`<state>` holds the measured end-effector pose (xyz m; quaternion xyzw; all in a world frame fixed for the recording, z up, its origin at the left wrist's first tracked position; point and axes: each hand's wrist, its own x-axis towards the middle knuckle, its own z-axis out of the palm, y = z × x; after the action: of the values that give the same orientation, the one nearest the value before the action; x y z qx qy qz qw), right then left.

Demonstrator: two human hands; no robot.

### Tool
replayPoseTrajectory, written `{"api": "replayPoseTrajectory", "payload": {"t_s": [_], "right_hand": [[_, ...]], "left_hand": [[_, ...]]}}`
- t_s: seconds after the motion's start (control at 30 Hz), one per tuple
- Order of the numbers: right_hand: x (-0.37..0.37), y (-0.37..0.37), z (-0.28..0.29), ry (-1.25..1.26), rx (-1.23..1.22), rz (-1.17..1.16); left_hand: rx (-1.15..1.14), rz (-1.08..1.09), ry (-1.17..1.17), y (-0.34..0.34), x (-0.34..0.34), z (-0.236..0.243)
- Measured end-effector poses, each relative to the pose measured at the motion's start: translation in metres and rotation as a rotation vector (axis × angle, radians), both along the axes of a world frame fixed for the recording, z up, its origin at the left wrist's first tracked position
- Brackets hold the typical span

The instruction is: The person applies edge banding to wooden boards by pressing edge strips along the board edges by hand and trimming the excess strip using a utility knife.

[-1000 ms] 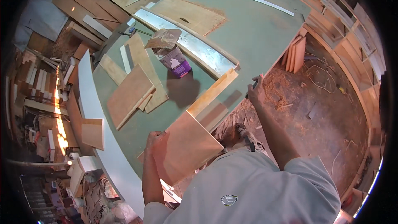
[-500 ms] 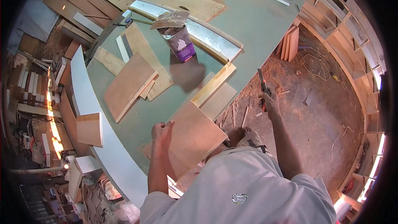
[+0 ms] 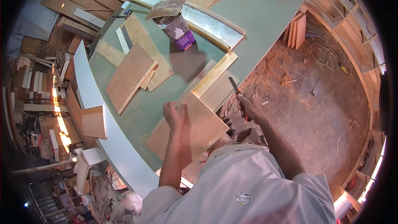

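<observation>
A square brown wooden board lies at the table's near edge, close to my body. My left hand is closed at its far left edge, with the fingertips partly hidden. My right hand grips a hand tool with a flat dark blade and a red-and-black handle. Whether it is a file or a knife, I cannot tell. The blade points up and to the left, just right of a light wooden strip beyond the board. It looks apart from the wood.
On the green tabletop stands an open purple-and-grey can with a brown sheet over its top. More wooden panels lie to its left. A long white panel runs along the left side. Sawdust and scraps litter the floor at right.
My right hand has moved left with the tool, bringing the blade nearer the wood. My left hand has shifted slightly up and right along the board's edge. The whole view has shifted a little.
</observation>
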<state>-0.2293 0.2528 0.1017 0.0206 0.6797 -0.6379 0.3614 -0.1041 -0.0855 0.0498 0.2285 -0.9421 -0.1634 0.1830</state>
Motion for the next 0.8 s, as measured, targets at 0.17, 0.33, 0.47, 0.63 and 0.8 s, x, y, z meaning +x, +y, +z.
{"api": "replayPoseTrajectory", "payload": {"t_s": [0.17,0.33,0.47,0.63,0.8], "right_hand": [[0.012,-0.021,-0.011,0.168,0.232,0.209],[0.020,-0.050,-0.021,0.275,0.243,0.385],[0.021,-0.073,-0.024,0.279,0.299,0.444],[0.016,-0.105,-0.034,0.418,0.366,0.476],[0.012,-0.136,-0.036,0.461,0.437,0.462]], "left_hand": [[0.090,0.177,-0.125,0.037,-0.067,-0.010],[-0.162,0.560,-0.221,0.039,-0.092,-0.024],[-0.166,0.492,-0.196,0.030,-0.094,-0.032],[-0.122,0.487,-0.206,0.036,-0.098,-0.032],[-0.118,0.499,-0.152,0.030,-0.096,-0.036]]}}
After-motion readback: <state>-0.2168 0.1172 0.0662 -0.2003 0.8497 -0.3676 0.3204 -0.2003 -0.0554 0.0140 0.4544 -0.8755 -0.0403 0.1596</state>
